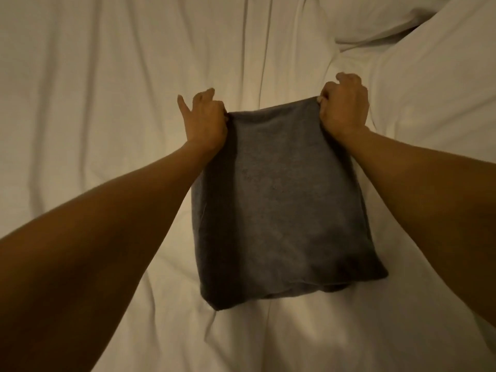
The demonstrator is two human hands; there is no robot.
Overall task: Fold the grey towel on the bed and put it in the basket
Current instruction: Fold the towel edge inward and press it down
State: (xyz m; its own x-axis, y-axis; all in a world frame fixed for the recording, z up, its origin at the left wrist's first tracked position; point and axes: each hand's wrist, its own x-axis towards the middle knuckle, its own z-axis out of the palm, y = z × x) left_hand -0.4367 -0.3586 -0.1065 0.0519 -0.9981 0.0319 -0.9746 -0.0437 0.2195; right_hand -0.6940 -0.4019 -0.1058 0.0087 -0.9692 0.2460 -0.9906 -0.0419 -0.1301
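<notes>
— On the white bed (pixel 107 103), mid-sheet, lies the grey towel (pixel 281 200). Why are both far corners pinched up?

— To keep that edge taut. The left hand (pixel 205 122) has its grip clamped on the far left corner between thumb and fingers, one finger sticking out; the right hand (pixel 343 106) is clamped on the far right corner. Held evenly, the cloth stays square.

— Is it already folded?

— I'd judge so: the near edge shows a second layer beneath. Another fold probably remains.

— And the basket?

— Not in view. A pillow (pixel 375 17) sits at the top right, well apart.
</notes>
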